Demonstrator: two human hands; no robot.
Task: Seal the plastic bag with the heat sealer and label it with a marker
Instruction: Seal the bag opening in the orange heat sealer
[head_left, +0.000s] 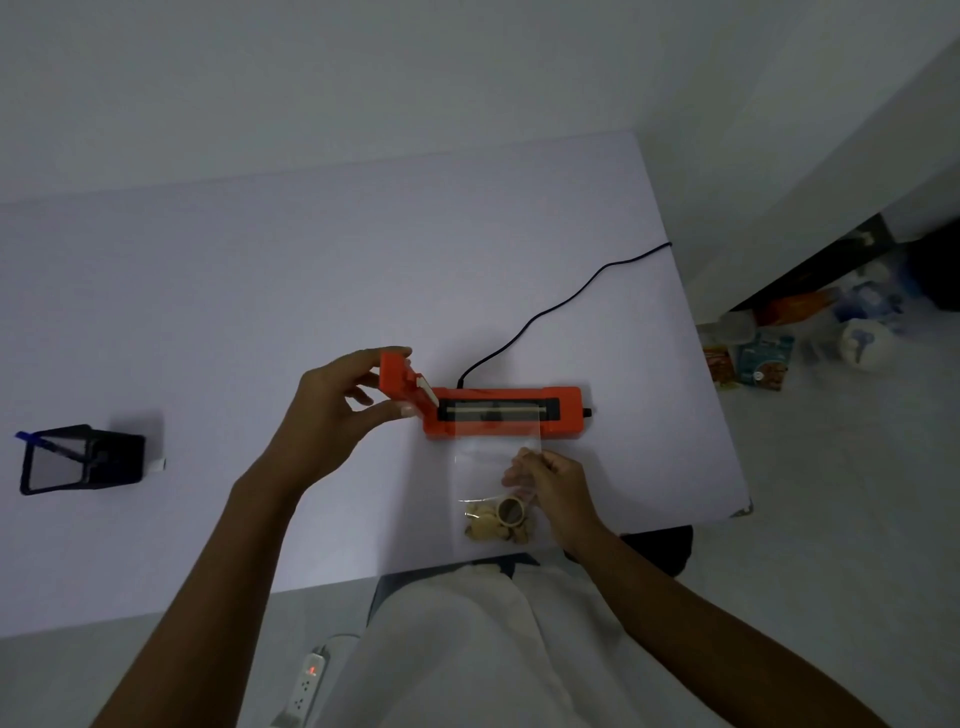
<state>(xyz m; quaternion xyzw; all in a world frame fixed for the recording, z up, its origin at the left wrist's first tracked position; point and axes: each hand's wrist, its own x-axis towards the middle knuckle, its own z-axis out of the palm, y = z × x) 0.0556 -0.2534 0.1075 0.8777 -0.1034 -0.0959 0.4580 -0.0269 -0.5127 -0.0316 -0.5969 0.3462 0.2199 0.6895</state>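
The left hand (332, 410) pinches the raised lid (402, 382) of the orange heat sealer (501, 413) between thumb and fingers, holding it tilted up off the base, while the right hand (553, 480) is closed on the clear plastic bag (496, 483), whose open top edge lies across the sealing strip just ahead of that hand. Left of the left hand the table (260, 291) is bare out to a black holder (83, 460) with 1 blue marker (39, 441), and the table's right edge runs close beside the right hand
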